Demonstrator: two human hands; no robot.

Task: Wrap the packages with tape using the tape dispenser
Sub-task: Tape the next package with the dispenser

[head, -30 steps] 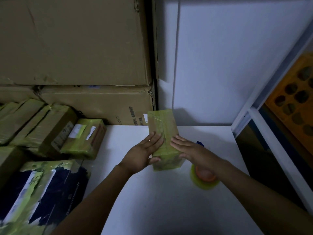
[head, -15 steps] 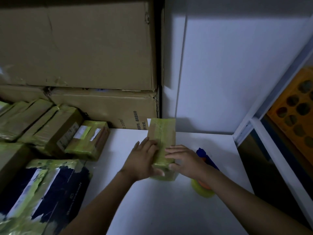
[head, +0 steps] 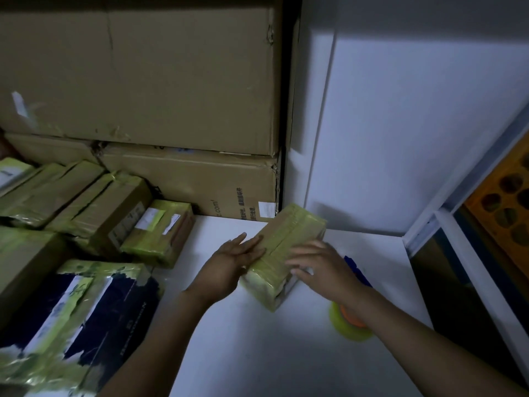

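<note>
A small cardboard package (head: 289, 239) wrapped in yellowish tape lies on the white table (head: 257, 353), its long side angled toward the back right. My left hand (head: 232, 259) lies flat against its left side with straight fingers. My right hand (head: 320, 267) rests on its right top edge, fingers spread and slightly bent. The tape dispenser (head: 347, 322), with a yellow tape roll, orange core and blue handle, sits on the table just right of the package, partly hidden under my right forearm.
Several taped packages (head: 160, 227) are piled at the left, with a dark taped parcel (head: 80, 316) at the near left. Two large cardboard boxes (head: 171, 81) stand stacked behind. A white wall (head: 400, 124) and a shelf frame (head: 446, 224) bound the right.
The package has turned clockwise so its far end points to the back right. Both hands have slid along it, the left to its side. The camera moved closer.
</note>
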